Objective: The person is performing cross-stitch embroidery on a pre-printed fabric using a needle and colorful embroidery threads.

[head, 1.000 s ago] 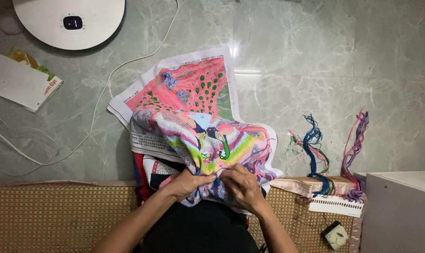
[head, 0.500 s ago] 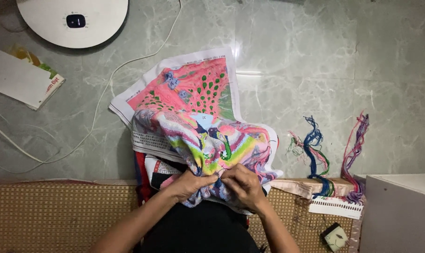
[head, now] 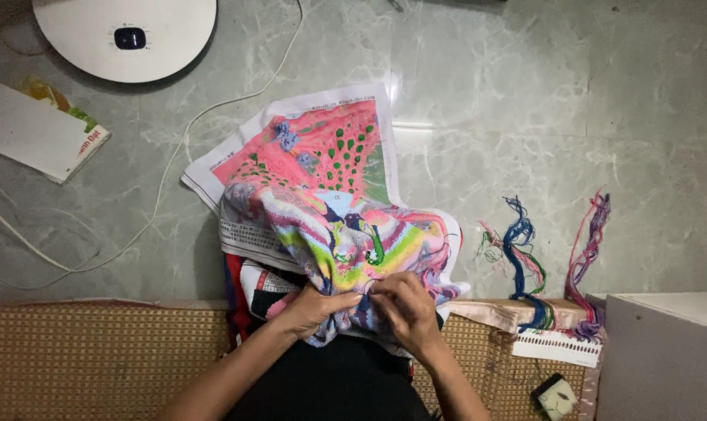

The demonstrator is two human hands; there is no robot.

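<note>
The round white device (head: 123, 35) is cut off by the top edge. The right hand (head: 404, 308) hides whatever its fingertips pinch; the grey box (head: 665, 355) runs off the right.

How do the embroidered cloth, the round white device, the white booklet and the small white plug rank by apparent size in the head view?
1. Embroidered cloth, largest.
2. Round white device, partly cut off by the frame's top edge, so its rank is by what shows.
3. White booklet.
4. Small white plug, smallest.

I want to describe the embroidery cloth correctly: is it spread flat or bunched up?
Bunched up. The cloth lies in folds, its far part flatter on the floor, its near edge gathered between the left hand and right hand.
</note>
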